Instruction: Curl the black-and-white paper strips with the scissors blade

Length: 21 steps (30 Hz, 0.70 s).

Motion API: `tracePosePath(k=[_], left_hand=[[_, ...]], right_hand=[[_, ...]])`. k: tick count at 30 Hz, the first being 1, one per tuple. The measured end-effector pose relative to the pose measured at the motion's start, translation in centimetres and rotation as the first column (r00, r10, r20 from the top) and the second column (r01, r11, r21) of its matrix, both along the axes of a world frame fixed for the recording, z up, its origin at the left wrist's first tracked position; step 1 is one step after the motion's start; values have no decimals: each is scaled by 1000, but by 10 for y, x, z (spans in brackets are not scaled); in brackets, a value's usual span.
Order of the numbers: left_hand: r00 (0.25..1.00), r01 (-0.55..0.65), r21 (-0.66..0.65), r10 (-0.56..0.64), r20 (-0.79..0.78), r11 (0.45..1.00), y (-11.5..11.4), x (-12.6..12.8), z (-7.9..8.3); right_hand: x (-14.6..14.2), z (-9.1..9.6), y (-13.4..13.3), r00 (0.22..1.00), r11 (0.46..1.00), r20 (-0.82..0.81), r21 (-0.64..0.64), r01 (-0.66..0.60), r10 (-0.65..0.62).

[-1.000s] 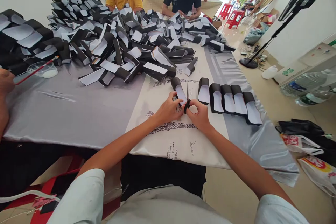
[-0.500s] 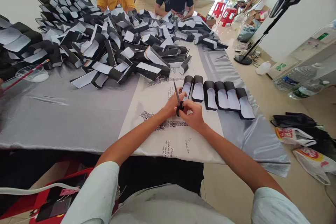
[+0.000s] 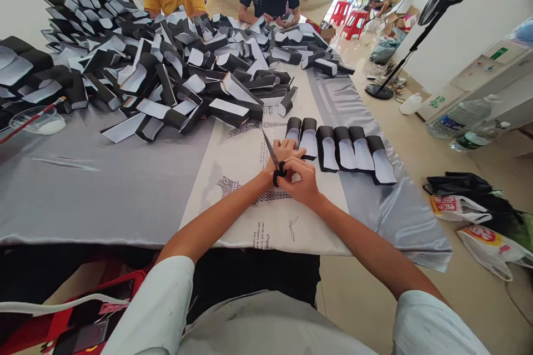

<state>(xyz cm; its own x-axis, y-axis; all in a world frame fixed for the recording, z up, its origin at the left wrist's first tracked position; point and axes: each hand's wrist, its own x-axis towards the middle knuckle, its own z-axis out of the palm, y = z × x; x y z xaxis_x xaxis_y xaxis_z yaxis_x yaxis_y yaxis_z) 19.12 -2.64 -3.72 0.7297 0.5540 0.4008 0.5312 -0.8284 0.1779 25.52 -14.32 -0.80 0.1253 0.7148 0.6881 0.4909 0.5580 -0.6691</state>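
Note:
My two hands meet over the printed white cloth on the table. My right hand is closed round the black handles of a pair of scissors, whose blade points up and to the left. My left hand is curled against the scissors, just in front of the leftmost piece of a row of black-and-white folded card pieces. What its fingers hold is hidden. The row runs to the right of my hands, the pieces side by side.
A big heap of the same black-and-white pieces covers the far half of the grey satin table cover. A bowl with a red brush sits at left. Two people sit at the far end. A fan stand, bottles and bags are on the floor at right.
The piece my left hand held now lies at the left end of the row. The scissors tilted from upright to leaning left, and both hands shifted slightly left and closer.

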Motion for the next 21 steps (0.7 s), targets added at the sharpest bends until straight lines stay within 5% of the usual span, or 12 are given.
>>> tracePosePath(k=[4,9,16,21], left_hand=[[991,17,-11,-19,-136,1000,8,5,6],[1000,10,24,-10,-8,1000,10,14,20],[923,372,204,-383,16,905,-6,56,27],[862,503,212,-504,-50,838,-20,88,31]], right_hand=[[-1,0,-1,1000,1000,10,23,-16,16],[-5,3,-7,998,996,22,67,-60,59],[-10,8,-14,997,983,77,182,-13,-1],[-6,14,-14,987,961,131,270,60,-99]])
